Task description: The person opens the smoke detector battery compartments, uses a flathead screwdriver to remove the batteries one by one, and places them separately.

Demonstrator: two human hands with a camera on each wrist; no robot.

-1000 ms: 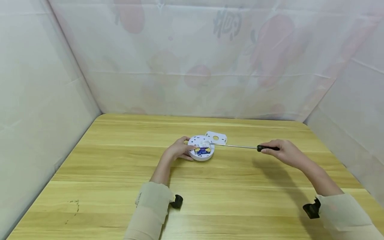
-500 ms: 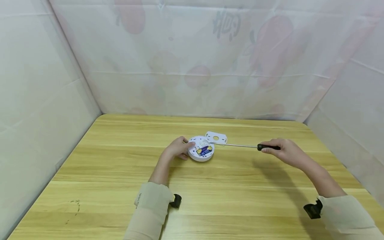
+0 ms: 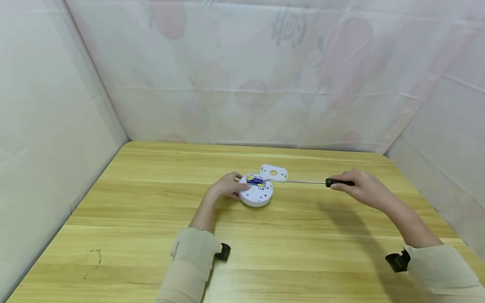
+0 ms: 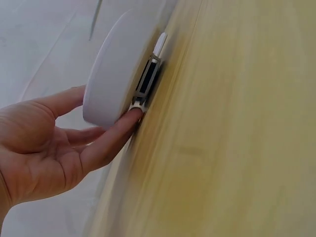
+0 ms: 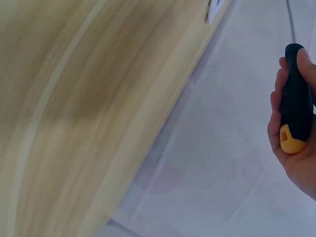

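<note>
- Round white device [image 3: 256, 193] lies near the middle of the wooden table [image 3: 151, 235], underside up, tilted; batteries [image 3: 255, 180] (blue and yellow) sit in its open compartment at the far edge.
- Left hand [image 3: 226, 187] holds the device at its left rim, fingers bent round the edge.
- Left wrist view adds what the head view cannot show: one fingertip [image 4: 132, 116] presses at the rim, the smooth white shell [image 4: 118, 69] faces the palm, and a dark slot with a small white tab [image 4: 160, 43] shows along the edge.
- Right hand [image 3: 361, 187] grips the black handle of a long screwdriver [image 3: 303, 182], fingers wrapped round it; the shaft runs leftward and its tip meets the battery compartment.
- Right wrist view shows a yellow butt end on the handle [image 5: 295, 108], not seen from the head camera.
- White cover plate [image 3: 273, 172] lies flat just behind the device, touching or nearly so; cannot tell which.
- White patterned cloth walls [image 3: 242, 75] enclose the table on three sides.
- Beige sleeves [image 3: 191, 261] on both arms; black wrist camera mounts [image 3: 223, 251] at the cuffs.
</note>
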